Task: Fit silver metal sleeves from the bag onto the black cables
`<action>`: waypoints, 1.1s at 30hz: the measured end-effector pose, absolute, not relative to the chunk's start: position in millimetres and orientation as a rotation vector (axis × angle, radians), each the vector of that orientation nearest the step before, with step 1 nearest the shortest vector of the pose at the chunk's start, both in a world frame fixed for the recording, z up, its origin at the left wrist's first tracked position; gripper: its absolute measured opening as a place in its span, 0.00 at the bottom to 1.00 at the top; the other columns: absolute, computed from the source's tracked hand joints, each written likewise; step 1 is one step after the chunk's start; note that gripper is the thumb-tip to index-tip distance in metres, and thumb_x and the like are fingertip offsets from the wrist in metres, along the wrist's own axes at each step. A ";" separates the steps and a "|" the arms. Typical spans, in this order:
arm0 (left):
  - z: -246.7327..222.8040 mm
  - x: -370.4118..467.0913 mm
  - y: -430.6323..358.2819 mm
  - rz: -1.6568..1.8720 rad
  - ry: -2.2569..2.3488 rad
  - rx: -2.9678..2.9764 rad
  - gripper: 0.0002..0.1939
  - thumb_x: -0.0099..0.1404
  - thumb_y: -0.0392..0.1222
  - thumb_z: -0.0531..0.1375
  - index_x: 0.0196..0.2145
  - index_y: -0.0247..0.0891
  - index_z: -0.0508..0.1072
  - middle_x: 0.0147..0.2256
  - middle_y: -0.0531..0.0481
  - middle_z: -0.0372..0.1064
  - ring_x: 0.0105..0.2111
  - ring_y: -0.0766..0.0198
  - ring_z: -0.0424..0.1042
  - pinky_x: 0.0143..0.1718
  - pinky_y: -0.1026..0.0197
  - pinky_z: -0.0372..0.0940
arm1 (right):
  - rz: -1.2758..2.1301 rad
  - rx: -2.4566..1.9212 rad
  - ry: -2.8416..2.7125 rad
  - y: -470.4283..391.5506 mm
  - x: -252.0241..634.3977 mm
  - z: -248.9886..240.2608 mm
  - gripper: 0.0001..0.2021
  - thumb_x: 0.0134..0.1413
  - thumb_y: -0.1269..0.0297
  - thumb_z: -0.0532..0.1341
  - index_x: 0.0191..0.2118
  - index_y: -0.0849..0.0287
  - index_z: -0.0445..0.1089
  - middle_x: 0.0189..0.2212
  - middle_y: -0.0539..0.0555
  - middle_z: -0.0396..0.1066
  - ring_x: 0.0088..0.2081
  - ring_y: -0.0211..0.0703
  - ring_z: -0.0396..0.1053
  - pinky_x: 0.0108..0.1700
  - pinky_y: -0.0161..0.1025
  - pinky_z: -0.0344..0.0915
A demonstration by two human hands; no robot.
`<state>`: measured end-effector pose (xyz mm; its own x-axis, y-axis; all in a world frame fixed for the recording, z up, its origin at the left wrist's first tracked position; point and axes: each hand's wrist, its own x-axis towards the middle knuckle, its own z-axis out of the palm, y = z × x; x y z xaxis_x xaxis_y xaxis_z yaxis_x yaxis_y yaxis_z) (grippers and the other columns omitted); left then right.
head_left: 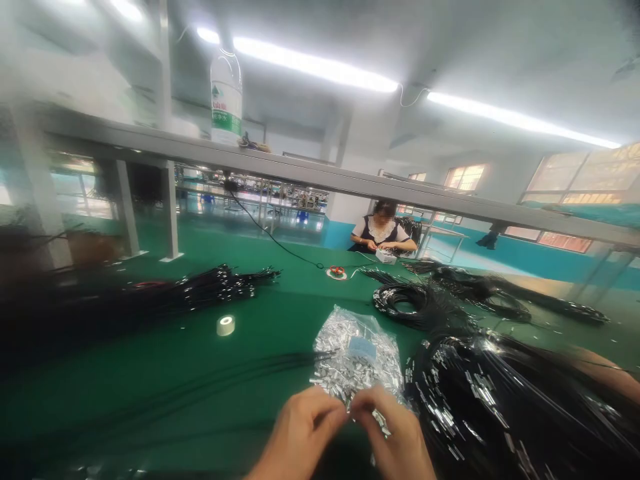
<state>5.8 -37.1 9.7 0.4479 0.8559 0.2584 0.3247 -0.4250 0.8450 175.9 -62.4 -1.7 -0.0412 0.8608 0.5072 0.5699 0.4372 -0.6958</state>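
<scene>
Both hands meet low at the near edge of the green surface (150, 373), fingertips pinched together. The left hand (300, 437) and right hand (395, 437) close on something small between them, too blurred to name. Just beyond the fingertips, touching them, lies a clear bag of small metal sleeves (357, 357). Right of the hands sits a large coil of black cables (510, 407); a roll of tape (226, 325) lies farther off to the left. A co-worker (383, 233) sits across the surface.
</scene>
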 end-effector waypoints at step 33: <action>23.0 -5.3 -35.0 0.663 1.222 2.202 0.11 0.64 0.39 0.55 0.25 0.40 0.73 0.22 0.57 0.69 0.24 0.66 0.66 0.24 0.68 0.51 | 0.482 -1.351 -1.759 -68.2 180.2 14.1 0.06 0.60 0.65 0.52 0.33 0.54 0.63 0.30 0.48 0.70 0.34 0.40 0.68 0.38 0.33 0.62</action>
